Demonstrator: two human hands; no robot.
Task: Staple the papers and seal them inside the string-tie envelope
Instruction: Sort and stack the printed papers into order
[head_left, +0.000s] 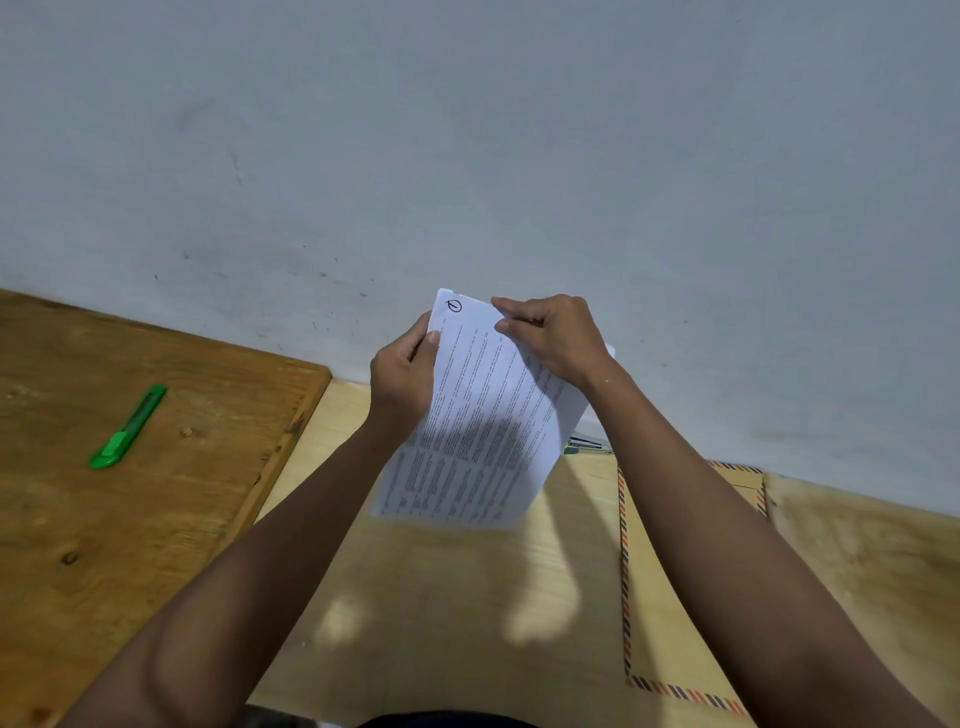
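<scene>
Both hands, left (402, 374) and right (550, 332), pinch the papers (483, 431) above the envelope (670, 597). Best to square the edges before stapling.

A single wide-angle view sits on the person's head, looking forward and steeply down along both forearms, which run in from the bottom corners. It is tilted, so the line where the wall (467, 130) meets the surface (441, 597) slopes across the frame. The wall fills the upper half, close ahead. The hands meet near centre at arm's reach; the surface lies below them, its near edge out of frame.
</scene>
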